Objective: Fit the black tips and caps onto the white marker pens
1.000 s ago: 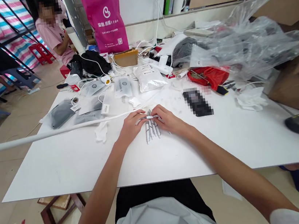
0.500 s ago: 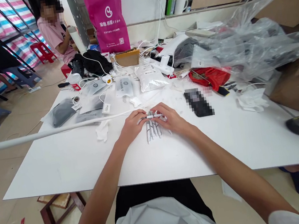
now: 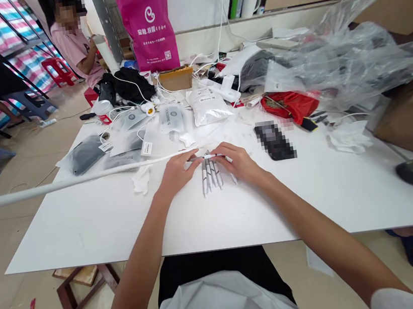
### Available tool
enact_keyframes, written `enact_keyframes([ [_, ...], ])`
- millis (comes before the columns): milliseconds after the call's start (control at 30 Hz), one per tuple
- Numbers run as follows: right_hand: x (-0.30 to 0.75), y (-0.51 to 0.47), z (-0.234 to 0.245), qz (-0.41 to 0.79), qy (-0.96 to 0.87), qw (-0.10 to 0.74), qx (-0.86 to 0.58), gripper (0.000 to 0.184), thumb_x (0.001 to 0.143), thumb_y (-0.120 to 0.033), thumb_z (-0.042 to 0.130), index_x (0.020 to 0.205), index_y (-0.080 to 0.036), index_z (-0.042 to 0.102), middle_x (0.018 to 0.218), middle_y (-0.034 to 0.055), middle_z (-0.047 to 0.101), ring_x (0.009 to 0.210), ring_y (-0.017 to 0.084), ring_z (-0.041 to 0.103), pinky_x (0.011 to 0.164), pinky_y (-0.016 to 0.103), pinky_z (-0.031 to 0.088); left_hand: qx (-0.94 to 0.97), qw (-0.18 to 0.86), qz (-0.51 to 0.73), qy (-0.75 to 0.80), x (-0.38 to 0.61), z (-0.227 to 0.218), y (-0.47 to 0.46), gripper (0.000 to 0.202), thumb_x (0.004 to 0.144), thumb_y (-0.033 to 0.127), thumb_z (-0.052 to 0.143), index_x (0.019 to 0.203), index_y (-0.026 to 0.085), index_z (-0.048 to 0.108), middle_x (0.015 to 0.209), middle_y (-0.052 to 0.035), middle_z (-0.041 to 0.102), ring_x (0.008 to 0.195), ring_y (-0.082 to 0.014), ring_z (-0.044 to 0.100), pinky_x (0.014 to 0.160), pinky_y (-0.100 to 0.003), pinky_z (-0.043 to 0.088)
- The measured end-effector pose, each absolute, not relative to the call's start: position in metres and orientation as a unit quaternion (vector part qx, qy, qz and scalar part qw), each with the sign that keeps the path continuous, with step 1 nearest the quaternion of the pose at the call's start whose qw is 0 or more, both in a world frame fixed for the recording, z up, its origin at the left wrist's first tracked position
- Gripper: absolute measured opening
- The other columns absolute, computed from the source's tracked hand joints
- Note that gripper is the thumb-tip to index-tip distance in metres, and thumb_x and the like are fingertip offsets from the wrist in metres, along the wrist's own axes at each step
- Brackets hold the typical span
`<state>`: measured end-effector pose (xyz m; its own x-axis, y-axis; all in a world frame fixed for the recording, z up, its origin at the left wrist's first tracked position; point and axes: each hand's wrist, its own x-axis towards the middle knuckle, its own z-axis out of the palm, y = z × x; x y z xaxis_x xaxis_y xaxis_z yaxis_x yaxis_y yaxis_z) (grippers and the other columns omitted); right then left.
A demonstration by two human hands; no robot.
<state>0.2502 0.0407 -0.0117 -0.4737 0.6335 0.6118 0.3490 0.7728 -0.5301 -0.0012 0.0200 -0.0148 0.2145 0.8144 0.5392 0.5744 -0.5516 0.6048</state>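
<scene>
Several slim white pens (image 3: pixel 211 176) with dark marks lie side by side on the white table (image 3: pixel 97 224), pointing toward me. Across their far ends one more white pen (image 3: pixel 207 157) is held level between my hands. My left hand (image 3: pixel 179 170) pinches its left end with thumb and fingers. Its right end is in the closed fingers of my right hand (image 3: pixel 238 162). Part of another pen (image 3: pixel 234 177) shows below the right hand. The fingertips partly hide the held pen.
A white pole (image 3: pixel 80 180) crosses from the left toward my hands. A black phone (image 3: pixel 275 140) lies to the right. Packaged pouches (image 3: pixel 88 155), a red bag (image 3: pixel 289 105) and clear plastic (image 3: pixel 350 64) crowd the back. A person (image 3: pixel 74 50) sits at far left.
My hands have drawn slightly apart, the left one shifting left and the right one right. The crosswise pen is a little farther from me, and more of the pens below shows.
</scene>
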Motion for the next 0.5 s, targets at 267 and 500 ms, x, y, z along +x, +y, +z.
enact_keyframes([
  [267,0.253,0.044,-0.016,0.193,-0.808,0.442,-0.338,0.02,0.108,-0.042,0.065,0.111,-0.027,0.078,0.098,0.0067,0.075,0.086,0.022,0.07,0.063,0.034,0.052,0.714,0.228,0.473,0.463,-0.002,-0.001,0.019,0.024,0.091,0.037,0.085,0.112,0.024,0.08,0.113,-0.0058,0.081,0.104,-0.0227,0.074,0.098,-0.036,0.056],
  [500,0.253,0.045,-0.016,0.195,-0.792,0.471,-0.337,0.018,0.107,-0.04,0.067,0.112,-0.027,0.079,0.098,0.0067,0.073,0.087,0.022,0.07,0.068,0.035,0.054,0.658,0.318,0.48,0.485,-0.003,-0.001,0.023,0.025,0.087,0.036,0.086,0.107,0.024,0.081,0.114,-0.0064,0.081,0.102,-0.0221,0.074,0.097,-0.036,0.055],
])
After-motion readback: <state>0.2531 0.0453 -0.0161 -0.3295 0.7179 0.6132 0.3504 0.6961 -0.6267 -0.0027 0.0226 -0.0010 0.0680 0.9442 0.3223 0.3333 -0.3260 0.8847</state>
